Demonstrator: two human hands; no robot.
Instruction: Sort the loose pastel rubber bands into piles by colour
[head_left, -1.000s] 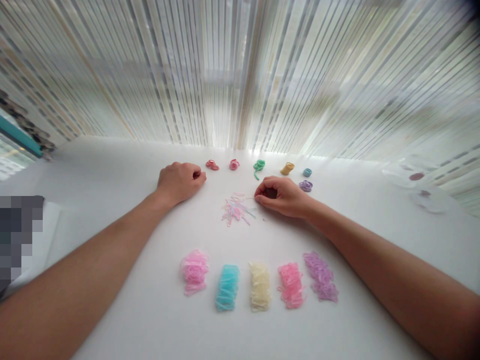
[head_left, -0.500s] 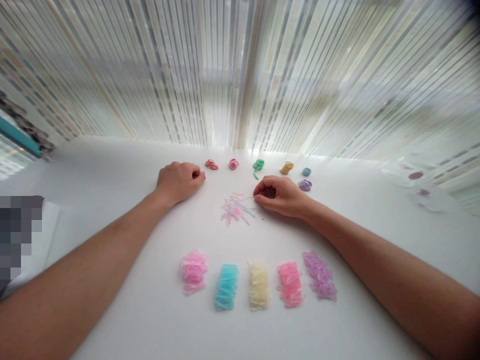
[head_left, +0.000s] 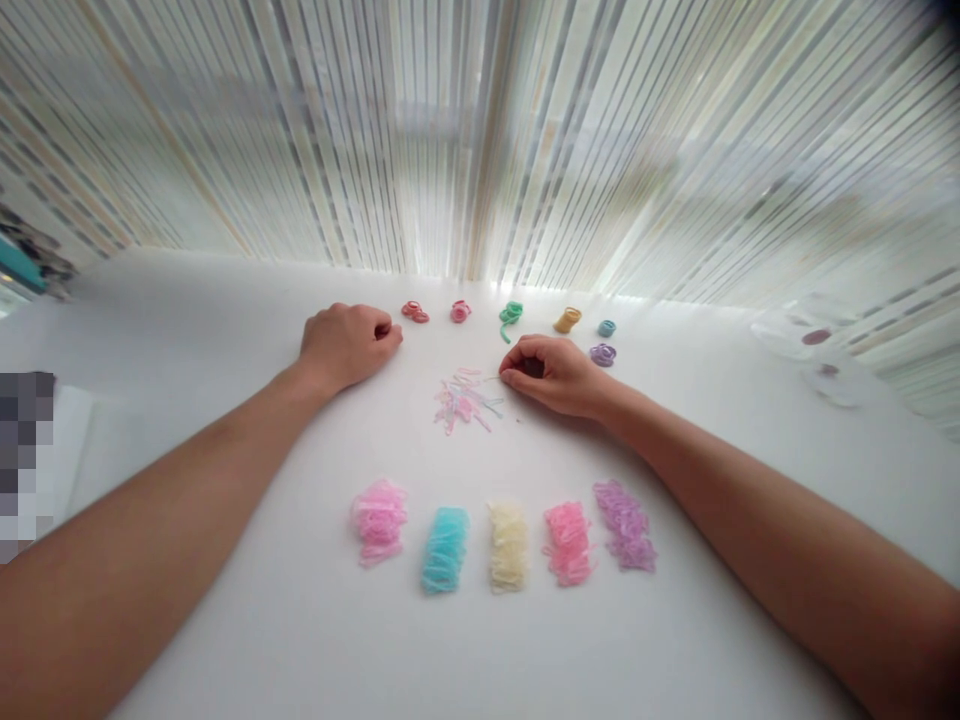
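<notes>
My right hand [head_left: 551,375] is over the white table, thumb and forefinger pinched on a thin pale-yellow rubber band [head_left: 491,378]. This band points left toward a loose heap of mixed pastel rubber bands [head_left: 461,405], pink, white and bluish. My left hand [head_left: 349,343] rests on the table left of the heap, fingers curled in and nothing visible in them. Closer to me lie sorted piles of rubber bands in a row: light pink [head_left: 381,522], turquoise [head_left: 446,550], cream [head_left: 509,547], coral pink [head_left: 568,543] and purple [head_left: 625,525].
Along the back are small coiled bundles: red [head_left: 414,311], pink [head_left: 460,311], green [head_left: 511,315], mustard [head_left: 568,319], blue [head_left: 607,328] and purple [head_left: 603,355]. Clear round plastic pieces [head_left: 829,372] lie at the right. A striped string curtain [head_left: 480,140] hangs behind the table.
The view has tilted slightly, so everything sits a little higher and further left. The pale-yellow band at my right fingertips shows more clearly. My left hand stays where it was on the table.
</notes>
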